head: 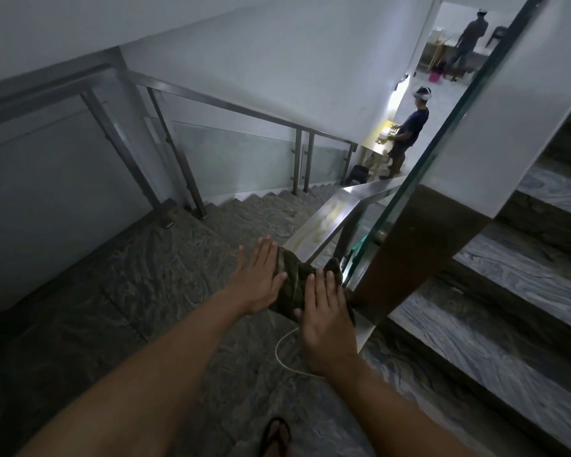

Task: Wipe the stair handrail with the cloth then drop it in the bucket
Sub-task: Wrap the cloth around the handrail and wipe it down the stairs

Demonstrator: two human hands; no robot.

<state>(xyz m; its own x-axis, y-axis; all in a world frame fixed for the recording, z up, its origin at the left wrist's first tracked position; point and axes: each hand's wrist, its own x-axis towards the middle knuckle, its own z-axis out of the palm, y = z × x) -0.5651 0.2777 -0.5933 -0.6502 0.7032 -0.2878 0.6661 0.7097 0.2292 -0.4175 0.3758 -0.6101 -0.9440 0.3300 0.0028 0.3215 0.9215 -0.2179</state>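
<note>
A dark green cloth (294, 282) lies draped over the flat steel handrail (327, 222) near its closer end. My left hand (261, 278) rests flat with fingers stretched out, its thumb touching the cloth's left edge. My right hand (325, 308) presses palm-down on the cloth's right part, fingers spread over it. The rail's bare top runs away from my hands toward the stairs going down. No bucket is near me; a small pink one (435, 75) stands far off in the room below.
A glass panel (442, 153) and a dark post (409, 252) stand just right of the rail. Steps rise at the right (508, 324). A second railing (211, 103) lines the left wall. Two persons stand in the room beyond (409, 133). A white cord (281, 351) hangs under my right wrist.
</note>
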